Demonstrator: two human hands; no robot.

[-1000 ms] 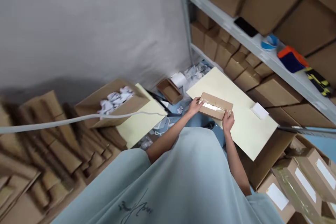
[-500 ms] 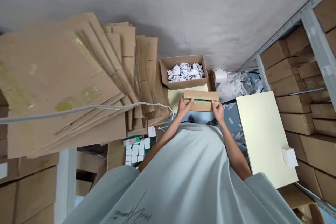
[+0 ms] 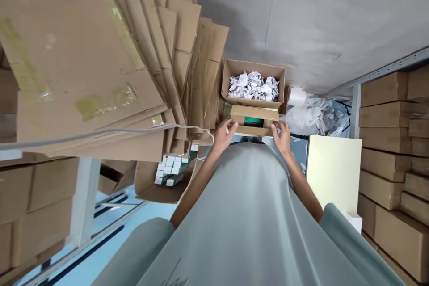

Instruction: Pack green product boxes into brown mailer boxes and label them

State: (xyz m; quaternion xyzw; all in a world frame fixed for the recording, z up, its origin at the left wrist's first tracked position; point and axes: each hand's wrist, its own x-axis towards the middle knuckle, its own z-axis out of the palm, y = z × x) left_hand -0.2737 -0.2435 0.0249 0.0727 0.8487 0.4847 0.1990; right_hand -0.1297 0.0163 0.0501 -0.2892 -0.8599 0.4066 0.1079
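A small cardboard box (image 3: 253, 131) lies in front of me with its long top flaps parted; something green (image 3: 253, 121) shows inside. At its left end is my left hand (image 3: 224, 137), open, with thumb and fingers spread and the thumb tip by the near flap. My right hand (image 3: 282, 137) is at the right end, also open, its thumb close to the near flap and its fingers apart. Whether the fingertips still touch the box, I cannot make out. Just behind stands a larger open carton (image 3: 253, 103) holding crumpled white paper (image 3: 254, 86).
Flattened cardboard sheets (image 3: 83, 62) lean at the left, crossed by a grey cable (image 3: 100, 136). Below them a carton (image 3: 157, 193) holds several small white-and-green boxes (image 3: 172, 165). A cream board (image 3: 335, 165), a paper roll (image 3: 297, 96) and shelved cartons (image 3: 382, 132) are at the right.
The small box's flaps have spread wider, showing more of the green thing. My fingers have loosened from the box, which now sits closer to the paper-filled carton. The camera view has shifted.
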